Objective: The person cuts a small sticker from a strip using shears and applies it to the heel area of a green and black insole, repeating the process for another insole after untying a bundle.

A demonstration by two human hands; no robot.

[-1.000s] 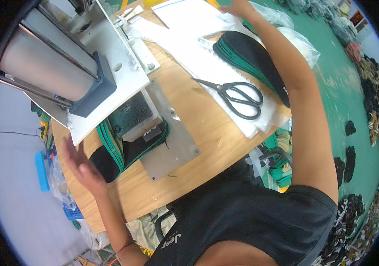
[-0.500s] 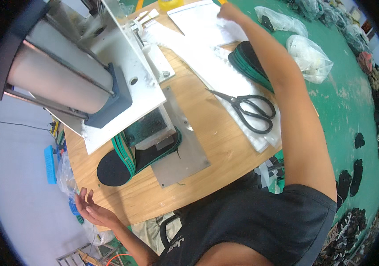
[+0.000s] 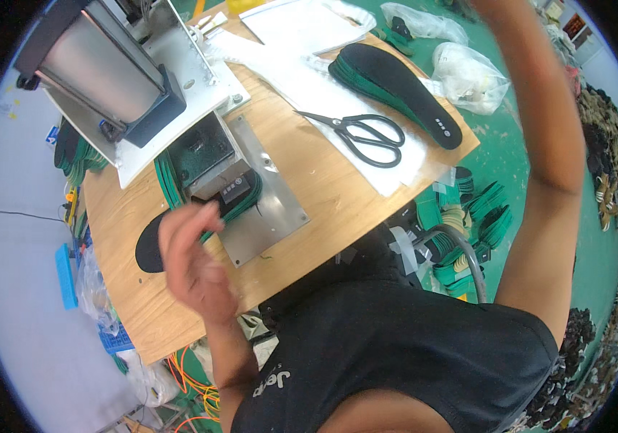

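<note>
- The stack of black, green-edged insoles [image 3: 179, 216] lies on the wooden table [image 3: 323, 180], partly under the press head, its near end sticking out toward the person.
- The left hand [image 3: 193, 263] hovers blurred just above that near end, fingers loosely curled and apart, gripping nothing.
- The metal base plate [image 3: 266, 209] sits under the stack.
- The press machine [image 3: 107, 72] stands behind.
- Black scissors [image 3: 367, 137] lie on a white sheet [image 3: 309, 79].
- A second insole stack [image 3: 395, 94] rests near the far edge.
- The right hand is raised out of view.
</note>
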